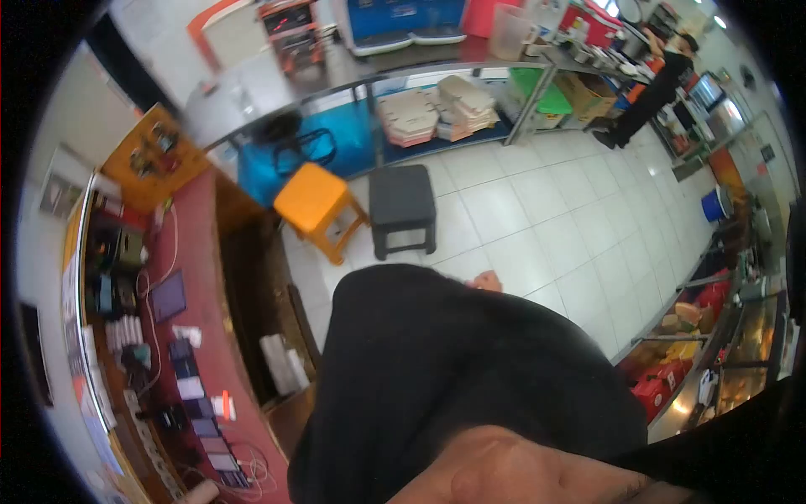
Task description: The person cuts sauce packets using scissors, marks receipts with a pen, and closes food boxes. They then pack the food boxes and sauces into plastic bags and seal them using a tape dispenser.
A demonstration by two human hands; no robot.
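Observation:
My left hand (pixel 486 281), judging by its wrist on the left side, shows small past the edge of my black shirt (pixel 470 361). It is above the tiled floor, and a pinkish bit shows by the wrist. The fingers are too small and blurred to read, and I cannot make out anything held. My right hand is not in view. Bare skin (pixel 512 470) fills the bottom edge. Nearest ahead are a black stool (pixel 401 197) and an orange stool (pixel 311 199), standing side by side on the floor.
On the left, a red counter (pixel 197 244) carries several phones, a tablet (pixel 167 296) and cables. Stacked flat boxes (pixel 409 115) lie on a shelf under the steel table (pixel 327 80). A person in black (pixel 659 92) stands at the far right. Red boxes (pixel 663 388) sit low on the right.

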